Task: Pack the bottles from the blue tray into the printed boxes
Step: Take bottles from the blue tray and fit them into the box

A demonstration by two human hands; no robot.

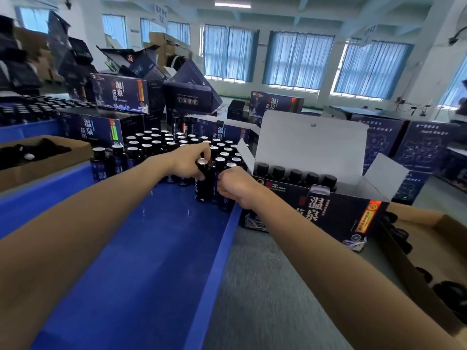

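Several dark bottles with silver caps (177, 141) stand crowded at the far end of the blue tray (156, 248). My left hand (189, 160) grips one dark bottle (203, 183), which is tilted and lifted a little from the others. My right hand (233, 184) is curled round another bottle (223, 200) at the tray's right wall. Just right of the tray stands an open printed box (328, 210) with its white lid up. A row of several black-capped bottles (295, 174) fills the back of the box.
Closed printed boxes (118, 93) are stacked behind the tray. A brown carton (43, 160) with black items sits at the left, and another brown carton (434, 248) at the right. Grey table surface (265, 299) lies between tray and right carton.
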